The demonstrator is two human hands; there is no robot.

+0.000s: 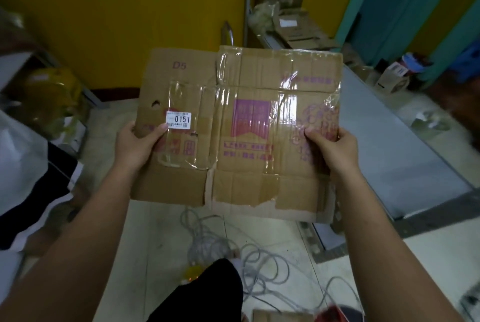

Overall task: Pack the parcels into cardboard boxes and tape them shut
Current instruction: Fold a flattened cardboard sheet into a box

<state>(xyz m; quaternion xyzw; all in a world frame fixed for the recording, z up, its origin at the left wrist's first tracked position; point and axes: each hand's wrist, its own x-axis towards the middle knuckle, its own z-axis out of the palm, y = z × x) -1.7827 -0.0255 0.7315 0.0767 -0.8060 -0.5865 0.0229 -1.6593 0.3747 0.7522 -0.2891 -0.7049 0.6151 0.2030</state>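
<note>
A person's left hand (139, 144) and right hand (331, 146) each grip a side of a flattened, worn brown cardboard box (241, 129), held chest-high. Likely next: unfolding it into shape.

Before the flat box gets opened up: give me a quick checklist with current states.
1. Left hand grips the flattened brown cardboard box at its left edge: ok.
2. Right hand grips its right edge: ok.
3. Box opened into shape for packing: not ok, it is flat.
4. Cardboard sound: not ok, holes beside the white printed label, lower edge torn.
5. Old clear tape stripped: not ok, it covers several panels.
6. Floor below free of snags: not ok, loose grey cables lie there.
</note>
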